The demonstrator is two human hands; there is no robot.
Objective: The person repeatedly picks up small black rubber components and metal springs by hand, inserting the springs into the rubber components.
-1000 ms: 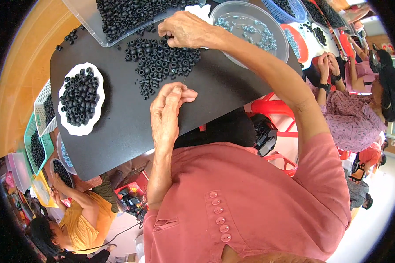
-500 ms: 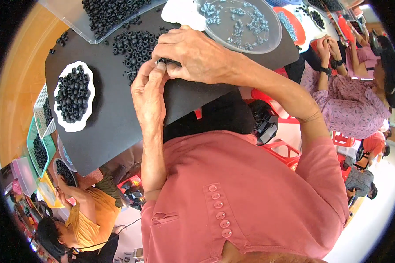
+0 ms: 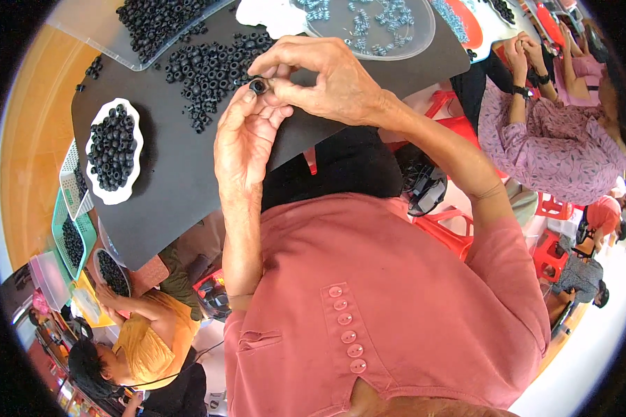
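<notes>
Over the dark tabletop (image 3: 170,153), a small round black plastic part (image 3: 258,86) with a hollow middle sits between the fingertips of both hands. My left hand (image 3: 245,139) has its thumb against the part from the near side, fingers curled behind. From the right, my right hand (image 3: 330,76) pinches the same part with thumb and forefinger. Just beyond lies a loose pile of similar black parts (image 3: 212,73). To the left stands a white scalloped dish (image 3: 138,149) heaped with more of them.
A clear bin (image 3: 90,31) of black parts is at the far left, near a white crumpled cloth (image 3: 268,17). A round clear tray (image 3: 424,45) holds small bluish coils. Baskets (image 3: 90,240) stand beyond the table's left edge. Co-workers sit at left, in a yellow top (image 3: 153,340), and at right.
My hands have opened up around the black part, so its hollow end now shows. The left palm has turned upward. The whole view has shifted slightly.
</notes>
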